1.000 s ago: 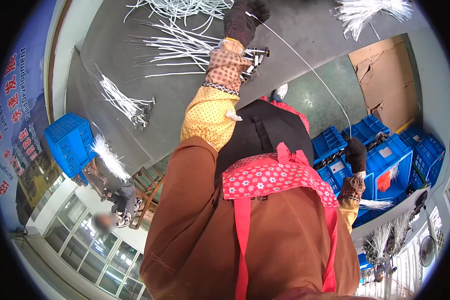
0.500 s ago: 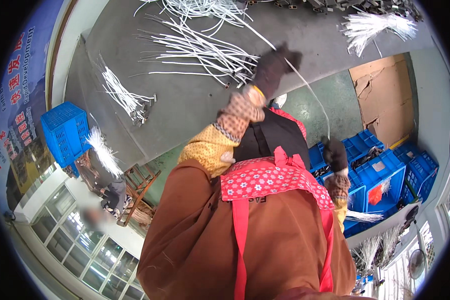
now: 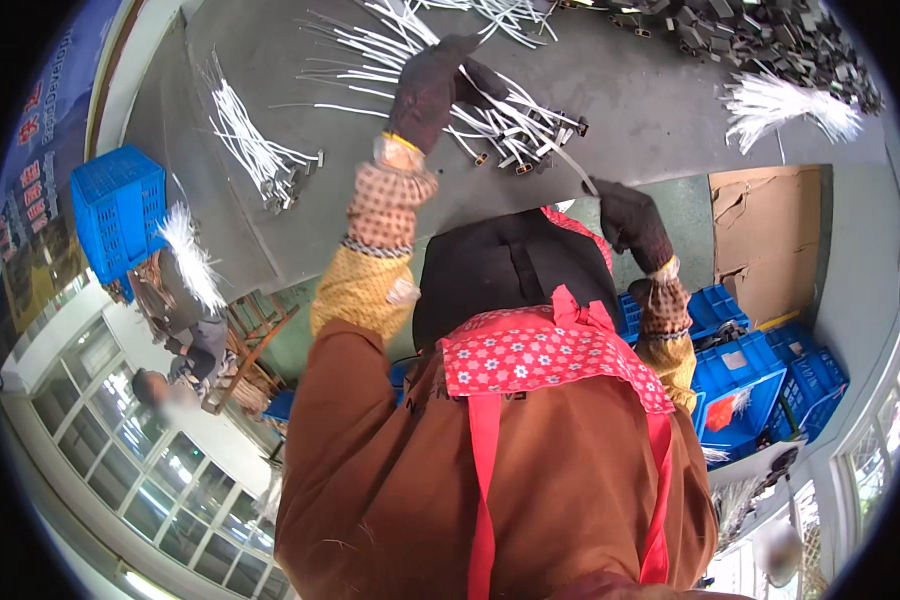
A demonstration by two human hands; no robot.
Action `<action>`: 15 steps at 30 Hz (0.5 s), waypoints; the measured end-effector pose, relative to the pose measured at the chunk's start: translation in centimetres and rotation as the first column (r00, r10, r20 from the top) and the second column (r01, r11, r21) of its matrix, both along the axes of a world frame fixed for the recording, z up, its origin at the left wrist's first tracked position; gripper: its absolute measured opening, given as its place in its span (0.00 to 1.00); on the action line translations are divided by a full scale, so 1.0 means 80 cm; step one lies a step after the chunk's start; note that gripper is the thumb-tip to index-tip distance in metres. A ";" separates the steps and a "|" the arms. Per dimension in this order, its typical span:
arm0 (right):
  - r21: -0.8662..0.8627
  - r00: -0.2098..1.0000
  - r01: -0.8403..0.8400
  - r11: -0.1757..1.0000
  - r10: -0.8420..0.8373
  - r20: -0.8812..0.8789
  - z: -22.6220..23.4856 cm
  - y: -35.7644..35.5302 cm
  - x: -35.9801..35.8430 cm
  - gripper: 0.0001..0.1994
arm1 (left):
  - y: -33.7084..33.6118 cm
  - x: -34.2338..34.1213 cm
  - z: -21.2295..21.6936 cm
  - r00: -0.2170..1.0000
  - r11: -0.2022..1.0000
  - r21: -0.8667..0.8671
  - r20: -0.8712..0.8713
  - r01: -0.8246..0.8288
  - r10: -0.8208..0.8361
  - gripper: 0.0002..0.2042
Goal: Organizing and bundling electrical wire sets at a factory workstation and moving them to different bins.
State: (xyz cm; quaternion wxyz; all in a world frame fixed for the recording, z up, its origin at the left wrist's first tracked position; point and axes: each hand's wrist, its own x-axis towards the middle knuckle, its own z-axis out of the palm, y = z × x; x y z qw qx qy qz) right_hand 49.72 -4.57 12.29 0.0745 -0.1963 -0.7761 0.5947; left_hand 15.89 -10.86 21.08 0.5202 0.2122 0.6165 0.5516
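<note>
My left hand (image 3: 433, 88), in a dark glove, is over a pile of thin white strips (image 3: 370, 72) on the grey table (image 3: 370, 190). Its fingers curl round a white strip, though the grip is partly hidden. My right hand (image 3: 632, 222), also dark-gloved, is by the table's near edge and pinches the near end of a white strip (image 3: 573, 168). That strip slants up and left toward my left hand, across the small dark end pieces (image 3: 520, 150) of the pile. Where it passes among the others is hard to make out.
A smaller bunch of strips (image 3: 255, 140) lies left, a tied white bundle (image 3: 790, 108) right. Small dark blocks (image 3: 750, 40) heap at the far right. Blue crates (image 3: 735, 370) and cardboard (image 3: 765, 225) are at my right; another blue crate (image 3: 118, 215) and a seated person (image 3: 200, 350) are left.
My left hand has moved left and away over the strip pile. My right hand has come up from beside the crates to the table edge, and the strip's near end rose with it.
</note>
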 end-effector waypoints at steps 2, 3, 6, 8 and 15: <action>0.104 0.960 -0.076 0.992 0.101 -0.263 0.002 -0.010 -0.011 0.23 | 0.011 -0.023 0.014 0.988 0.985 -0.092 -0.015 0.149 -0.151 0.17; -0.373 0.999 -0.032 0.927 0.018 -0.041 0.012 -0.012 -0.010 0.26 | 0.010 -0.037 0.000 0.988 0.989 -0.049 0.077 0.136 -0.132 0.18; -0.298 0.996 0.003 0.955 0.023 0.084 0.027 0.007 -0.038 0.29 | 0.004 -0.015 -0.019 0.975 0.995 0.061 0.214 -0.081 0.067 0.18; -0.252 0.997 0.072 0.965 -0.070 0.016 0.016 0.007 -0.061 0.25 | -0.013 0.008 -0.071 0.902 0.915 0.265 -0.389 0.304 -0.187 0.18; -0.153 0.934 0.311 0.938 -0.272 0.230 0.001 0.018 -0.167 0.17 | -0.025 0.081 -0.076 0.758 0.963 -0.191 -0.595 0.189 -0.267 0.10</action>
